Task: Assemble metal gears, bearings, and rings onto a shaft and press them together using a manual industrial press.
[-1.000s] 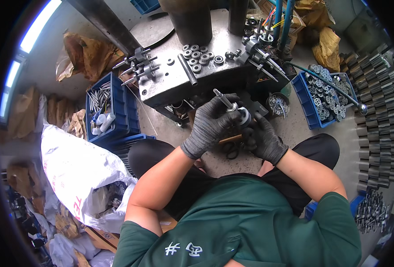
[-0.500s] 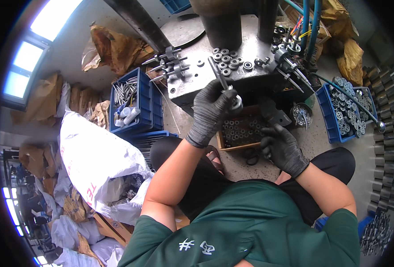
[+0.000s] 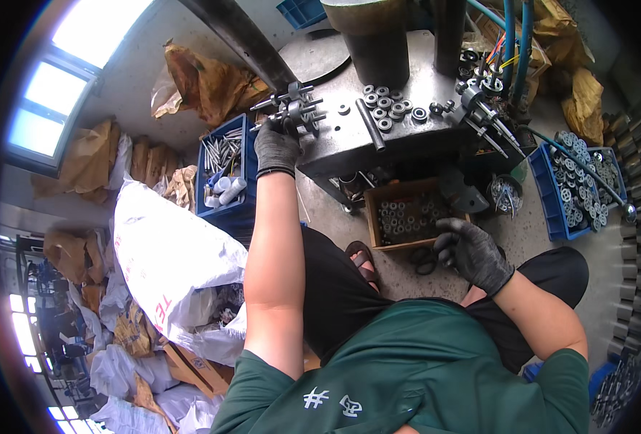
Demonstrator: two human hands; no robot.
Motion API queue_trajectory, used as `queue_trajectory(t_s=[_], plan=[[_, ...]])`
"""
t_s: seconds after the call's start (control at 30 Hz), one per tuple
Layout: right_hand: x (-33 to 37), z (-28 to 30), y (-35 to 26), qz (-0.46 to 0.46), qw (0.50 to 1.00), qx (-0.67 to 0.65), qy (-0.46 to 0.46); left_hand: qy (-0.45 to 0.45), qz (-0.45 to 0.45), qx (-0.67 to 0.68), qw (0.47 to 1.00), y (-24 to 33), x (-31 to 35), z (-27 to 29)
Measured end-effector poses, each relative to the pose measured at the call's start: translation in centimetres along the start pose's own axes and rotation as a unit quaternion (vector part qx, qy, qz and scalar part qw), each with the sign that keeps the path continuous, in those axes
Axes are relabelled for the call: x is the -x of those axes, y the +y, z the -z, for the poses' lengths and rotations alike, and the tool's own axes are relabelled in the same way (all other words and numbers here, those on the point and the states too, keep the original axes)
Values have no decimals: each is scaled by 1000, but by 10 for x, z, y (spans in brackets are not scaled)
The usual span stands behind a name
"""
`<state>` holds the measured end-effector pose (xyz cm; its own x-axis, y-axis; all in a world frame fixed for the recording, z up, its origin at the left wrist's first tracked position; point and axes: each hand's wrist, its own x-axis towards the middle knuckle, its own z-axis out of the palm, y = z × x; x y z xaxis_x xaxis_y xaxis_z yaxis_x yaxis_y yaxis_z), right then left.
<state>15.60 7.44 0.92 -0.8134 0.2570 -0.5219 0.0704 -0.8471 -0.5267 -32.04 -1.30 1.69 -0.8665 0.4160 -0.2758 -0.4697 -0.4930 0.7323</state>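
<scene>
My left hand point(image 3: 276, 150), in a dark grey glove, reaches to the near left edge of the metal table. Its fingers curl at the near end of a group of shaft assemblies point(image 3: 296, 110), grey shafts with thick round bodies; the fingertips are partly hidden. A dark metal tube point(image 3: 370, 124) lies by the table's front edge, apart from the hand. Beside it rest several ring-shaped bearings point(image 3: 385, 105). Above my knee hovers my gloved right hand point(image 3: 477, 254), open, its fingers loosely bent and nothing visible in them. It is nearest a wooden box point(image 3: 375, 230) of small rings.
More shafts point(image 3: 483, 116) lie at the table's right end. Blue crates flank the table, one with rods point(image 3: 212, 210), another with gear-like discs point(image 3: 559, 230). A white sack point(image 3: 176, 246) stands at my left. Thick columns point(image 3: 371, 54) rise behind the bearings.
My left hand has moved left to the shaft assemblies and let go of the tube, which lies on the table. The right hand stays nearly in place; the view has shifted slightly.
</scene>
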Motion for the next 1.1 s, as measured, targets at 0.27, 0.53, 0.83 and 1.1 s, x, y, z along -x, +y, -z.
queue_trajectory(t_s=[0.27,0.53,0.83,1.1], plan=[[0,-11,-5,-9,999,37,17,-116,-100,-98,983,19,14,-11],[-5,-4,-3,14,999,31,26,78,-147,-74,983,-33,90,-56],[-15,-1,3,10,996,81,36,-145,-279,-733,603,-47,81,-60],[-12,-5,1,19,990,132,33,-164,-354,-806,446,-48,129,-55]])
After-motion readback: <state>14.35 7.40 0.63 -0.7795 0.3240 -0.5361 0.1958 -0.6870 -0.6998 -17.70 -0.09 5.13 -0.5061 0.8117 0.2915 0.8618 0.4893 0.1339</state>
